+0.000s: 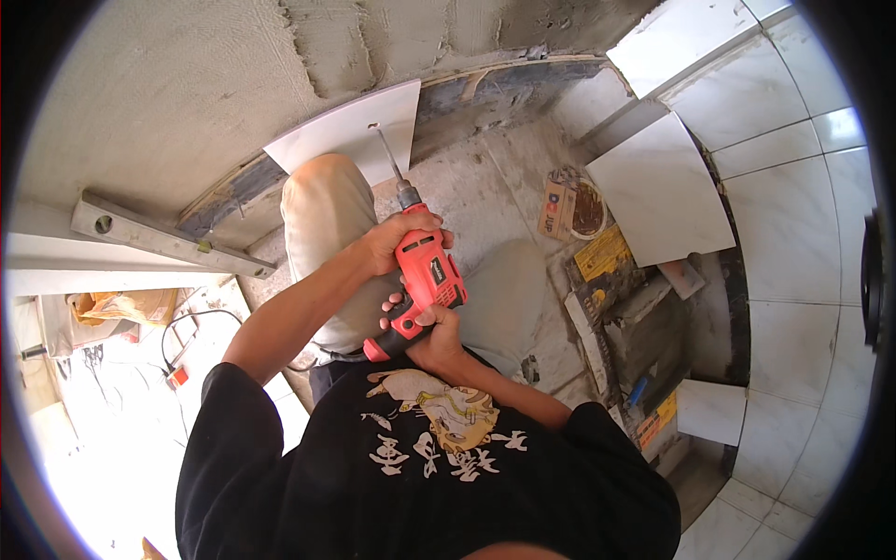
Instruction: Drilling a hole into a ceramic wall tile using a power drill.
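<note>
While the right hand (439,342) had its grip closed around the rear handle (377,351) of the red drill (429,266), the left hand (396,241) was wrapped around its front body, near the left knee (325,201). Farther forward, the bit (389,155) pointed to a small dark spot (373,126) on the white tile (327,135) at the foot of the rough wall (205,84).

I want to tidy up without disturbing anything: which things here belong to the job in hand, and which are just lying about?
In the job:
- red drill, gripped by the left hand and right hand
- white tile, with the drill bit at its hole

Apparently just lying about:
- metal bar
- cardboard box
- yellow packet
</note>
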A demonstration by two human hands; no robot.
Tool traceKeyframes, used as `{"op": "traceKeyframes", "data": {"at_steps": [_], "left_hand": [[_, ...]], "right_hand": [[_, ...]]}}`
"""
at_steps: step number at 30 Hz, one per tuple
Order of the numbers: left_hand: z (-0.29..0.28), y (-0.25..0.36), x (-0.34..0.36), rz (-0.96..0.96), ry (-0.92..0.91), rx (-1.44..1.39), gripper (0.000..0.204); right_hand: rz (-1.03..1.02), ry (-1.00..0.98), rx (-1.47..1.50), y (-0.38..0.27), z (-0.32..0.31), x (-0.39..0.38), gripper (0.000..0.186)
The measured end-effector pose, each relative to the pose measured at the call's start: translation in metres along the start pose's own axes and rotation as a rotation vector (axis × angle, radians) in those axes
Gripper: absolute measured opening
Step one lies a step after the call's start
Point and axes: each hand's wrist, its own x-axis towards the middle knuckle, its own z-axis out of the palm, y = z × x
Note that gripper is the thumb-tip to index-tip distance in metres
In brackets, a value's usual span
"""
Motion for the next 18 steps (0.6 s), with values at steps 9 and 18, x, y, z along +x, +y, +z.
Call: {"op": "traceKeyframes", "data": {"at_steps": [9, 18], "left_hand": [[-0.0034, -0.0007, 0.0002, 0.016, 0.015, -0.010, 0.036], [-0.0040, -0.0005, 0.0018, 0.014, 0.044, 0.007, 0.041]], "right_hand": [[0.011, 0.016, -0.012, -0.0002, -0.0017, 0.0028, 0.071], [0.033, 0.033, 0.000, -0.0015, -0.0081, 0.0053, 0.074]]}}
